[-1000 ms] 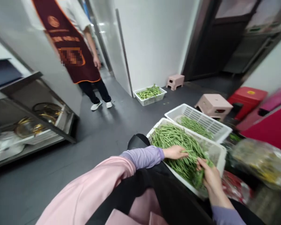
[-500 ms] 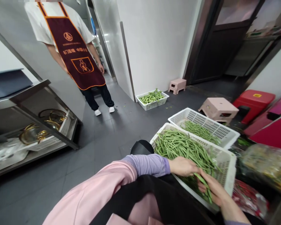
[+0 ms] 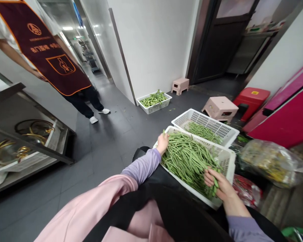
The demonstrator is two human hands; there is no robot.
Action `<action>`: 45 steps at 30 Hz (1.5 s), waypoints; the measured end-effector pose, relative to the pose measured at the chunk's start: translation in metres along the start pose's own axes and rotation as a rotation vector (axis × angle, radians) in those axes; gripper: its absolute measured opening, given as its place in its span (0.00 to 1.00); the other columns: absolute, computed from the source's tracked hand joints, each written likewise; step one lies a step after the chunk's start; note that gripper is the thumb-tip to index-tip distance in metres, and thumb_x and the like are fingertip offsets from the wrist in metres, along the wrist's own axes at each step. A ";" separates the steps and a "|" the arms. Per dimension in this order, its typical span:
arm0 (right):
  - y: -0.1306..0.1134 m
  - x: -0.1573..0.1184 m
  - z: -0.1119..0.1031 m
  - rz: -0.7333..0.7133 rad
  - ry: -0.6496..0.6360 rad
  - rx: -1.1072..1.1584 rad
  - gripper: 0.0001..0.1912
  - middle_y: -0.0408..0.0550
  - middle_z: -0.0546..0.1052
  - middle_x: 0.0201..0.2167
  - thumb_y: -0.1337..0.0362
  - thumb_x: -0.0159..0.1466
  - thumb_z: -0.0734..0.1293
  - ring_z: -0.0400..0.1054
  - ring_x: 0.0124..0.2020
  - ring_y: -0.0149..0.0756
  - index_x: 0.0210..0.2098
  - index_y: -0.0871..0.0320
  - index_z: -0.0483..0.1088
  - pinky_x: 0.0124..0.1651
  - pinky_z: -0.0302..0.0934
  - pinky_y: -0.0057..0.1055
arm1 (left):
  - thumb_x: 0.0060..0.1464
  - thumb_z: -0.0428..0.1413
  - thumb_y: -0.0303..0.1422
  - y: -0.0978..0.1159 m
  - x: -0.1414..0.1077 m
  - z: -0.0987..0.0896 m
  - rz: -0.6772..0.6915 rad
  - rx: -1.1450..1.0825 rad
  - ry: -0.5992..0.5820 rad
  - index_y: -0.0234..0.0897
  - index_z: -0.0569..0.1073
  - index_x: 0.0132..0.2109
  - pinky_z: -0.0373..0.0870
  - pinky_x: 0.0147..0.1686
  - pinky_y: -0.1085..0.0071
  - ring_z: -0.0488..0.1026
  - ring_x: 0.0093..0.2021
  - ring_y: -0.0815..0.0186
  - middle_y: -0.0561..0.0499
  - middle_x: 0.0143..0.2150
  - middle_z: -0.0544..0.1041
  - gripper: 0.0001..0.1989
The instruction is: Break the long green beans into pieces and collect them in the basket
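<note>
A white slotted basket (image 3: 228,164) heaped with long green beans (image 3: 188,158) rests at my lap. Over its far left corner, my left hand (image 3: 163,144) is closed, and a short green bean tip (image 3: 164,132) shows at its fingertips. My right hand (image 3: 221,185) is wrapped round a small bunch of green beans at the basket's right end. Part of that bunch (image 3: 215,183) sticks out past the fingers. A second white basket (image 3: 229,132), with fewer beans, stands right behind the first.
A smaller white basket (image 3: 155,108) of cut green vegetables sits by the wall. Two pink stools (image 3: 221,108), a red bin (image 3: 252,101) and bagged goods (image 3: 270,161) are to the right. A person in a dark apron (image 3: 42,47) stands at left beside a metal shelf (image 3: 30,144).
My hands were together over the beans at the basket's right; my left has moved away to the far left corner. My right still holds beans. The view has turned left to right.
</note>
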State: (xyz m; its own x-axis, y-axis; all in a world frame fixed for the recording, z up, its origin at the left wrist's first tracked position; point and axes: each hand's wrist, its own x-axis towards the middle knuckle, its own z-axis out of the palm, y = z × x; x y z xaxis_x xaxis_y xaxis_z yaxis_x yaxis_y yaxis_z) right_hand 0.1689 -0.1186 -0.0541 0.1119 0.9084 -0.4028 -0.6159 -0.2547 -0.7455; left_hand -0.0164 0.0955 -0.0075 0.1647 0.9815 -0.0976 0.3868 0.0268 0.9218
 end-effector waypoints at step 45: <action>-0.008 0.014 0.016 0.128 0.085 -0.011 0.18 0.35 0.65 0.18 0.59 0.54 0.78 0.55 0.16 0.24 0.31 0.58 0.66 0.20 0.48 0.25 | 0.62 0.53 0.26 0.006 -0.059 0.066 0.636 0.671 -0.738 0.34 0.79 0.40 0.70 0.45 0.70 0.78 0.44 0.62 0.45 0.41 0.81 0.09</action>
State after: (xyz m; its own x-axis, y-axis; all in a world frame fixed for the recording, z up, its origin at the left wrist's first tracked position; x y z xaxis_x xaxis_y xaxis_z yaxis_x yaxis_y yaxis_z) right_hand 0.1633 -0.0985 -0.0450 0.0989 0.8371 -0.5380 -0.6209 -0.3705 -0.6908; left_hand 0.0358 0.0255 -0.0208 0.8987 0.4295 -0.0890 0.4092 -0.7478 0.5228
